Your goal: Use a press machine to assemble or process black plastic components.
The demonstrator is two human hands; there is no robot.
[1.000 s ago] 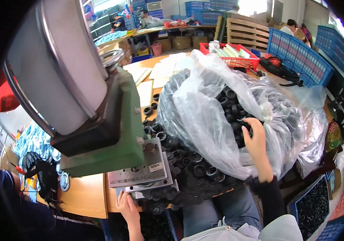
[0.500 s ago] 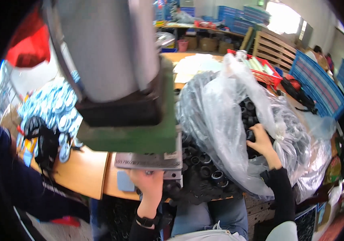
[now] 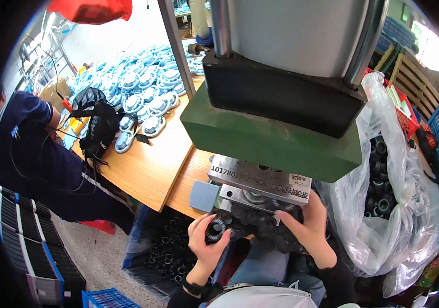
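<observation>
My right hand has moved from the plastic bag to the metal die at centre, its grip indiscernible to me, while my left hand's fingers pinch a black ring, lower centre, which a loose hold could drop.

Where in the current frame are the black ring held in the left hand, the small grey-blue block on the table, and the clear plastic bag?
Black ring (image 3: 212, 235): head view, on its dark side wall.
Grey-blue block (image 3: 203, 196): head view, middle of its top face.
Clear plastic bag (image 3: 354, 237): head view, on its crumpled near side.
</observation>
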